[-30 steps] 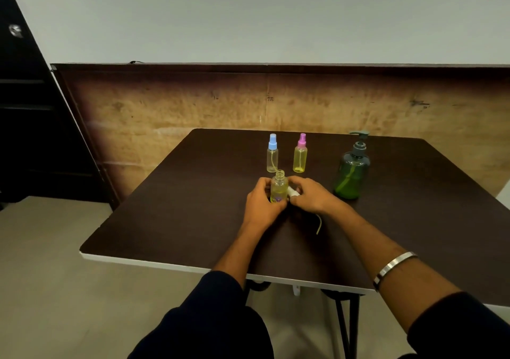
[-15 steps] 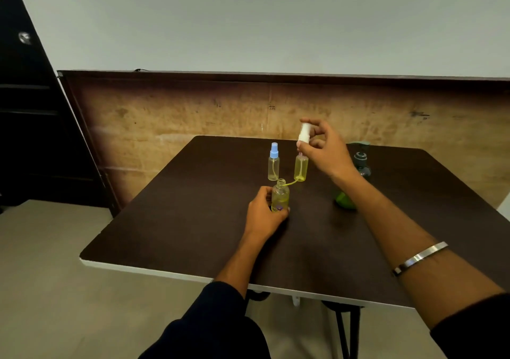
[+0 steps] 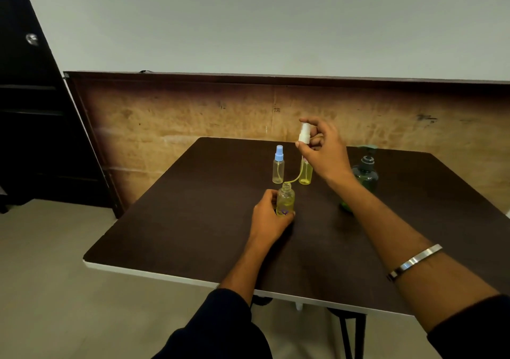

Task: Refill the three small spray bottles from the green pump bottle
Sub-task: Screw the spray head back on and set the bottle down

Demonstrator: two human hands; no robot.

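Two hands work at mid-table: the left hand (image 3: 266,218) grips an open spray bottle (image 3: 285,200) upright, while the right hand (image 3: 321,148) pinches its white sprayer top (image 3: 304,133) above, the dip tube's end at the bottle's mouth. Behind stand a blue-capped bottle (image 3: 278,165), another bottle (image 3: 305,172) and, toward the far right corner, the green pump bottle (image 3: 365,173). This looks like the opening step; next, set the top aside and pump.
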